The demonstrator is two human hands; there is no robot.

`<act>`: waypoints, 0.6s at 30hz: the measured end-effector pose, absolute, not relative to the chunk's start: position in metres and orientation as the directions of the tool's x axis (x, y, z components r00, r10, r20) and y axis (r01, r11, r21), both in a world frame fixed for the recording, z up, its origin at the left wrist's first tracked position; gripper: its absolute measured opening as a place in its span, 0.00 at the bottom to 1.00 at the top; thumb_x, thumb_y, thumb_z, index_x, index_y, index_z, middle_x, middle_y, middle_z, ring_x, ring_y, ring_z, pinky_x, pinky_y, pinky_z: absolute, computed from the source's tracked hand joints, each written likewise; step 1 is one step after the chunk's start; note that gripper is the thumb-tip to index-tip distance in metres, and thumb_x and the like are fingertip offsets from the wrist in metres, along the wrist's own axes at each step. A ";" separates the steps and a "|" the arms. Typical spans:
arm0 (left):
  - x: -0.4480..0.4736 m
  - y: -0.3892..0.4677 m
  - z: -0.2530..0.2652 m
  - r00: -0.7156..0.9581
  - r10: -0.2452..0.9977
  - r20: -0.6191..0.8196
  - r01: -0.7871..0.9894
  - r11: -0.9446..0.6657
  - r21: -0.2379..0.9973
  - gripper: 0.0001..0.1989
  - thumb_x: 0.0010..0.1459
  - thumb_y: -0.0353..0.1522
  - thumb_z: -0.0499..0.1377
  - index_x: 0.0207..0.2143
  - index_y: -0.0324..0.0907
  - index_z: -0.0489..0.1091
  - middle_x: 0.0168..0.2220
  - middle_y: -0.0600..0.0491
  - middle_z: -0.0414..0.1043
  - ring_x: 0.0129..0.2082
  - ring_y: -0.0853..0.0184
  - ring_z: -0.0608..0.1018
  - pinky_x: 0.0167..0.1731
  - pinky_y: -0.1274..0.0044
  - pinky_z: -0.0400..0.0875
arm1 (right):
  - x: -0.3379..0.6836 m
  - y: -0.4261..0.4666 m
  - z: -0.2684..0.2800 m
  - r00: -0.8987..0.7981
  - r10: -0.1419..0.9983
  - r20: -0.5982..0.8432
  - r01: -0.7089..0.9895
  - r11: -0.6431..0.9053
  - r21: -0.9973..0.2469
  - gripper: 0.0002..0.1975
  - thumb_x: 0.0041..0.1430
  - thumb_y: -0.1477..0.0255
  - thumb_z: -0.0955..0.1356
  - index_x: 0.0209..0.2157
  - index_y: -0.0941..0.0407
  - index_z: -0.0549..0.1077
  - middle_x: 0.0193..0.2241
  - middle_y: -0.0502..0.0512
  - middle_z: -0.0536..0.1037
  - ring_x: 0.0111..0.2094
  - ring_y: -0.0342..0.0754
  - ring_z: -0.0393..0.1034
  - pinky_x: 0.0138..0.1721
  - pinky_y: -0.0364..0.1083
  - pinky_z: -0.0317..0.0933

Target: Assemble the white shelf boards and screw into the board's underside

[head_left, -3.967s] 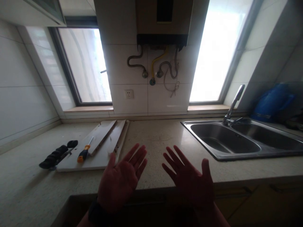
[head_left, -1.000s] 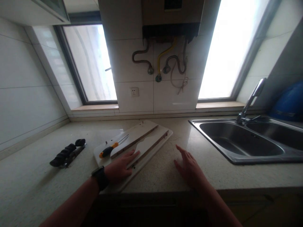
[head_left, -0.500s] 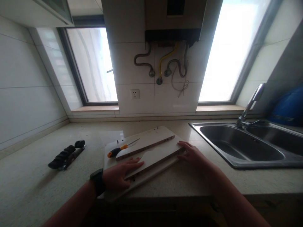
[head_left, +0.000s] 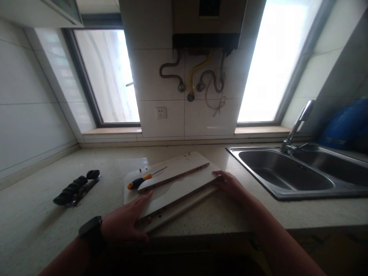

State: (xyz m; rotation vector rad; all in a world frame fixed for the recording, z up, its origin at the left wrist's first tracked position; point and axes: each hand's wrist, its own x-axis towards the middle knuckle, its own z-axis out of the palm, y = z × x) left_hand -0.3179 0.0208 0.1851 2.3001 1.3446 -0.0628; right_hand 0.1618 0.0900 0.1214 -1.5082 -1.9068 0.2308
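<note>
A white shaped board with a curved notch in its upper edge lies on top of a larger white panel. My left hand, with a black watch at the wrist, spans the board's left end, thumb on the near side and fingers over the far side. At the right end, my right hand curls its fingers around the same board. Behind it rests a narrower white strip. A screwdriver with a black and orange handle lies beside that strip. Small pegs stand up from the panel's far edge.
On the left of the countertop lie several black rounded pieces with metal parts. A double steel sink with a faucet is at the right. Pipes hang under a wall heater.
My left hand has shifted left and back, from flat on the board to around its left end. My right hand stays at the right end. The view has turned slightly.
</note>
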 end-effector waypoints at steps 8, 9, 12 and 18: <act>-0.326 0.029 0.177 0.599 0.772 -0.212 0.760 -0.466 0.453 0.63 0.47 0.45 0.69 0.74 0.47 0.32 0.74 0.46 0.35 0.73 0.50 0.51 0.72 0.58 0.50 | 0.163 0.048 0.132 -0.067 0.919 0.389 0.820 0.273 -0.503 0.23 0.58 0.59 0.70 0.54 0.51 0.74 0.49 0.58 0.79 0.47 0.55 0.75 0.49 0.55 0.69; -0.326 0.030 0.179 0.606 0.768 -0.208 0.754 -0.472 0.456 0.62 0.47 0.44 0.69 0.74 0.47 0.33 0.74 0.47 0.36 0.73 0.51 0.51 0.72 0.59 0.50 | 0.163 0.040 0.131 -0.061 0.917 0.393 0.830 0.266 -0.491 0.23 0.59 0.59 0.70 0.54 0.51 0.74 0.49 0.59 0.79 0.47 0.56 0.75 0.49 0.56 0.69; -0.330 0.036 0.179 0.630 0.756 -0.176 0.729 -0.498 0.469 0.61 0.46 0.41 0.70 0.74 0.48 0.35 0.74 0.48 0.38 0.74 0.53 0.51 0.73 0.60 0.48 | 0.163 0.018 0.129 -0.048 0.915 0.401 0.856 0.245 -0.455 0.23 0.60 0.59 0.69 0.55 0.50 0.73 0.50 0.59 0.79 0.50 0.58 0.74 0.51 0.58 0.68; -0.354 0.051 0.169 0.620 0.772 -0.143 0.727 -0.496 0.475 0.54 0.47 0.36 0.68 0.72 0.53 0.45 0.74 0.51 0.41 0.74 0.54 0.50 0.73 0.58 0.44 | 0.156 -0.016 0.125 -0.070 0.924 0.377 0.878 0.237 -0.416 0.22 0.63 0.59 0.68 0.58 0.47 0.70 0.54 0.56 0.77 0.54 0.59 0.72 0.53 0.60 0.67</act>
